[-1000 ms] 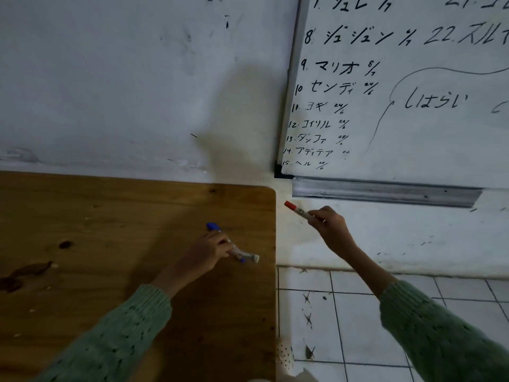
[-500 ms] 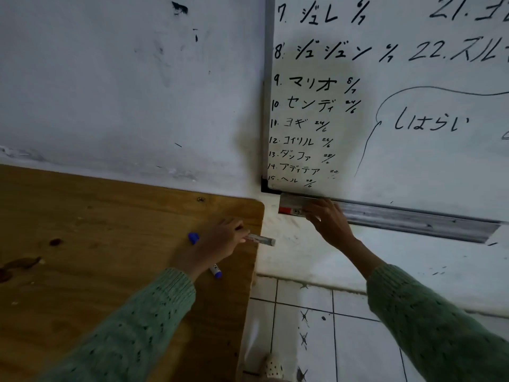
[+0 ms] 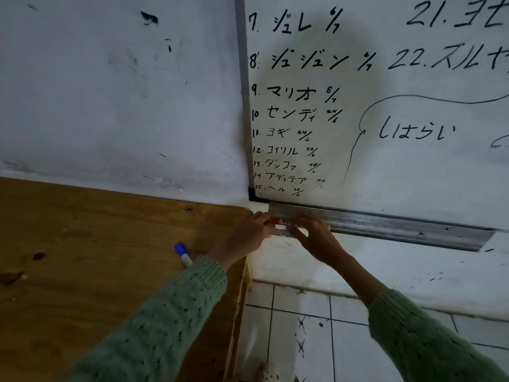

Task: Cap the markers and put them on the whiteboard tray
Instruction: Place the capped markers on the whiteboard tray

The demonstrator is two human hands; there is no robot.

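Both hands, left hand (image 3: 248, 232) and right hand (image 3: 314, 238), pinch markers (image 3: 278, 226) at the metal whiteboard tray's (image 3: 399, 224) left end; a blue marker (image 3: 183, 253) lies near the wooden table's (image 3: 82, 244) right edge, over tiled floor (image 3: 316, 340).

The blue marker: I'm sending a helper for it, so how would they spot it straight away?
Start at the brown wooden table left of the whiteboard. Near its right edge lies a blue-capped white marker, beside the person's green left sleeve. It is the only marker on the table; the red ones are at the tray.
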